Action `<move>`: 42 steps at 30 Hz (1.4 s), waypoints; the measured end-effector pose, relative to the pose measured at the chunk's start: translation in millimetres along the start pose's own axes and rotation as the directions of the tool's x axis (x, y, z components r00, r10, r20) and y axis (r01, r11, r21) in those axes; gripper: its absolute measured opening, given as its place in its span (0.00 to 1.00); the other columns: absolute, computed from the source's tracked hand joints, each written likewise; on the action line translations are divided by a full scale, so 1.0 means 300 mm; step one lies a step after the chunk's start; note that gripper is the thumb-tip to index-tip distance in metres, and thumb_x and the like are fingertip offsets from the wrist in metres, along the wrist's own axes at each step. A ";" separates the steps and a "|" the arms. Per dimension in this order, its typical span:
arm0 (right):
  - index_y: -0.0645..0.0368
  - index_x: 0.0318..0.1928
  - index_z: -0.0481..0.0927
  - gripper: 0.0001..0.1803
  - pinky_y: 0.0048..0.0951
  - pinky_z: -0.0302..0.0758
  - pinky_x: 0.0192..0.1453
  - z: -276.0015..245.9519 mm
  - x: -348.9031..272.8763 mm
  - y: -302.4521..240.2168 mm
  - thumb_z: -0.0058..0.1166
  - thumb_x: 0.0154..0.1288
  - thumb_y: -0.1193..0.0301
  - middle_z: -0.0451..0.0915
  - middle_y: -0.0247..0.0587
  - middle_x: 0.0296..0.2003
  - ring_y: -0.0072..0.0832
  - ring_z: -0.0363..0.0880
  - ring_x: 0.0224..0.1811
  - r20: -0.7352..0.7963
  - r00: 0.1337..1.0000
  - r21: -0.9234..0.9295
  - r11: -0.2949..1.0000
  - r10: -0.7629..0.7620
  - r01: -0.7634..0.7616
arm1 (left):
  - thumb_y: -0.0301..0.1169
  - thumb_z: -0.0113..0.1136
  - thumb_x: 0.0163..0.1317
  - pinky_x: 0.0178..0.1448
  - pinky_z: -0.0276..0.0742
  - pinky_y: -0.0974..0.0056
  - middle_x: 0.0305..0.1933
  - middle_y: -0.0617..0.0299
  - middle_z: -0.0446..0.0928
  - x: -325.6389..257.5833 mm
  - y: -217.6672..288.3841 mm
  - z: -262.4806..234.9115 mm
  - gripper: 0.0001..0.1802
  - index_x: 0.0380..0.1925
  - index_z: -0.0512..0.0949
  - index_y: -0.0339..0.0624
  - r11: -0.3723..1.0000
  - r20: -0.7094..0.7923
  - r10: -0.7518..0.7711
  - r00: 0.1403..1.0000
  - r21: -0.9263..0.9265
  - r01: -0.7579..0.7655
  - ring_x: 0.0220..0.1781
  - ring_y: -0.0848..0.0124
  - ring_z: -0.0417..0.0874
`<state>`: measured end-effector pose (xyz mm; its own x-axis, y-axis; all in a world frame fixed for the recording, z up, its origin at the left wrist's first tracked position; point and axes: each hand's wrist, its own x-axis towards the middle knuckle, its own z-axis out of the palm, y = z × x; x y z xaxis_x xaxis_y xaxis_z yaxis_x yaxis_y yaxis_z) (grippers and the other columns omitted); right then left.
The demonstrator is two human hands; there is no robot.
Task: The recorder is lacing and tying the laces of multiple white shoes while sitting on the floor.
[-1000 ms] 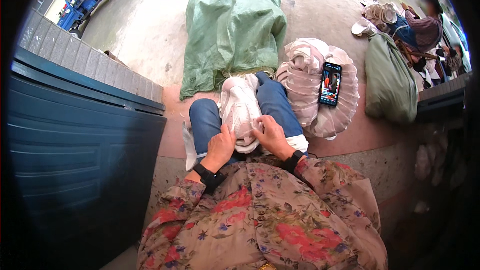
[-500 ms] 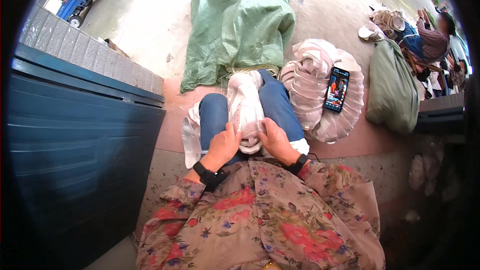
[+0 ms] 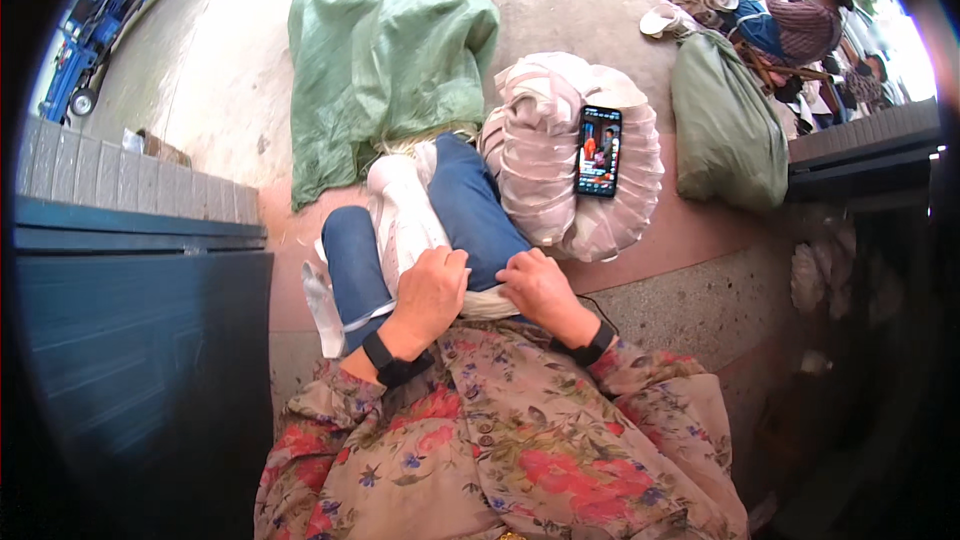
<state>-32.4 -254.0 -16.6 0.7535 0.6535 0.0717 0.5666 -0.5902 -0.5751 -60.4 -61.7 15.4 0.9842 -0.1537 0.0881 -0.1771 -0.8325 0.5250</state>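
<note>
Pale concrete ground (image 3: 230, 90) spreads beyond a strip of reddish floor (image 3: 680, 250). The white fabric piece (image 3: 408, 225) lies between the jeans-clad legs (image 3: 475, 210), just ahead of the left hand (image 3: 430, 292), which hides its near end. Both hands have curled fingers, the right hand (image 3: 545, 292) just beside the left; whether either grips anything, I cannot tell. A cream cloth band (image 3: 488, 304) shows between them. Ahead of the right hand, a phone (image 3: 599, 152) rests on a pleated whitish bundle (image 3: 535, 160); farther ahead of the left hand lies green sheeting (image 3: 390, 50).

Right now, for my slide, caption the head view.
Left hand and right hand near pale fabric on the lap, beside a bundle topped by a lit phone.
</note>
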 end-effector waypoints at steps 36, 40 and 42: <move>0.64 0.39 0.71 0.07 0.33 0.71 0.39 -0.057 0.162 -0.121 0.45 0.62 0.75 0.75 0.50 0.31 0.41 0.75 0.36 0.002 0.991 0.655 0.749 0.136 -0.104 | 0.29 0.56 0.52 0.38 0.73 0.57 0.28 0.50 0.76 -0.004 -0.095 -0.001 0.13 0.37 0.75 0.36 0.930 0.237 0.086 0.968 -0.367 0.008 0.31 0.51 0.77; 0.64 0.39 0.71 0.07 0.33 0.71 0.38 -0.075 0.206 -0.140 0.46 0.62 0.75 0.76 0.50 0.30 0.42 0.76 0.34 -0.026 0.983 0.690 0.715 0.183 -0.115 | 0.31 0.56 0.57 0.36 0.70 0.68 0.26 0.63 0.74 0.003 -0.058 -0.036 0.11 0.36 0.74 0.36 0.746 0.361 -0.050 0.931 -0.607 0.275 0.26 0.67 0.73; 0.63 0.40 0.72 0.06 0.29 0.71 0.38 -0.093 0.221 -0.119 0.47 0.62 0.76 0.75 0.47 0.29 0.34 0.75 0.32 -0.115 0.969 0.687 0.722 0.219 -0.082 | 0.31 0.54 0.61 0.34 0.69 0.71 0.25 0.66 0.72 0.013 -0.031 -0.082 0.09 0.33 0.74 0.35 0.503 0.572 -0.110 0.813 -0.673 0.542 0.25 0.75 0.70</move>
<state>6.7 -202.7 31.5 0.8925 0.4495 0.0368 0.1182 -0.1544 -0.9809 -54.9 -41.5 31.8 0.8153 -0.3381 -0.4701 0.4489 -0.1438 0.8819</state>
